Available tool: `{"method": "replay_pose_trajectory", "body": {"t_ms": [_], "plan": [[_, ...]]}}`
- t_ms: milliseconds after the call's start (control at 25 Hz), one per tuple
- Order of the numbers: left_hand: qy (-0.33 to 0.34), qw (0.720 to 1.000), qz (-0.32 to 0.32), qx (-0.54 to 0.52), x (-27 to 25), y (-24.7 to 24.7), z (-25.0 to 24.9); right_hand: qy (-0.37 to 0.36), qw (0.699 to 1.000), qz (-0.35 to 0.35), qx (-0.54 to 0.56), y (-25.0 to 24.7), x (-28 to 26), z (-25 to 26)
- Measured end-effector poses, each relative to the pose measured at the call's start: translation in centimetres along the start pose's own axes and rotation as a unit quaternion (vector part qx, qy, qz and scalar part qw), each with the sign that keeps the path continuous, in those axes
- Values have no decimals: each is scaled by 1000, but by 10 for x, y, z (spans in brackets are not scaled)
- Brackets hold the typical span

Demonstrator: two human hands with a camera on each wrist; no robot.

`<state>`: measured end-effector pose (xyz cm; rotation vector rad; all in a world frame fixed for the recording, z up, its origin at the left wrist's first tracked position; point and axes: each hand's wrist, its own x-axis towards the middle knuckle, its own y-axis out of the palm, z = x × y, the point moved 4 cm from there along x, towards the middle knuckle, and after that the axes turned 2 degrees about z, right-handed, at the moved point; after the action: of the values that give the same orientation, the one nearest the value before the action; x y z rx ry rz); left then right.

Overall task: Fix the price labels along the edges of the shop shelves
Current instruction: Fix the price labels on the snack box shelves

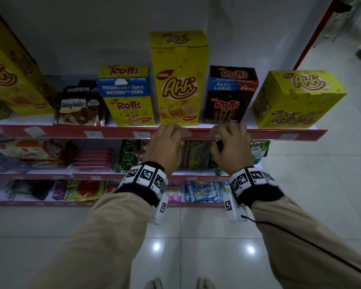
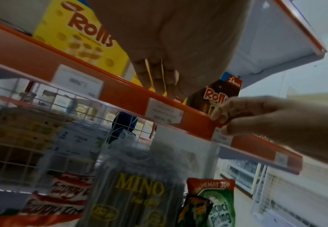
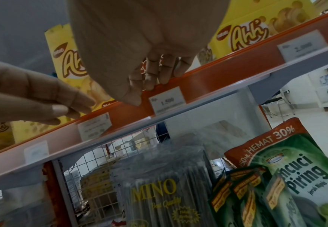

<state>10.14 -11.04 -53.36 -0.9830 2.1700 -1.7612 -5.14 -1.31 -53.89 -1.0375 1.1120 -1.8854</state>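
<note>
A red label rail [image 1: 117,133] runs along the front edge of the top shelf and carries several small white price labels [image 1: 93,134]. My left hand [image 1: 175,130] rests its fairly straight fingertips [image 2: 159,86] on the rail's top edge, just above one label [image 2: 164,112]. My right hand [image 1: 227,132] grips the rail a little to the right. Its fingers [image 3: 149,79] curl over the top edge and its thumb [image 3: 134,99] presses the rail's front beside the label marked 1.500 [image 3: 167,99]. In the head view that label is hidden behind the hand.
Yellow Ahh boxes [image 1: 178,80], yellow Rolls [image 1: 127,97] and brown Rolls boxes [image 1: 227,97] stand right behind the rail. Below hang a MINO pack [image 3: 155,190] and green dish-soap pouches [image 3: 295,173]. The rail ends at the right [image 1: 321,135]; glossy tiled floor [image 1: 196,236] lies beneath.
</note>
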Motion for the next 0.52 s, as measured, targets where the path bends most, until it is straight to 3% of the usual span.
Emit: {"method": "replay_pose_trajectory", "body": {"t_ms": [240, 400, 520], "plan": [[12, 991, 32, 132, -20, 2, 30, 29, 998, 17, -50, 17, 3, 35], [14, 990, 23, 136, -16, 3, 34, 27, 998, -9, -62, 17, 6, 42], [24, 993, 23, 115, -12, 2, 35, -23, 998, -51, -10, 17, 11, 51]]}}
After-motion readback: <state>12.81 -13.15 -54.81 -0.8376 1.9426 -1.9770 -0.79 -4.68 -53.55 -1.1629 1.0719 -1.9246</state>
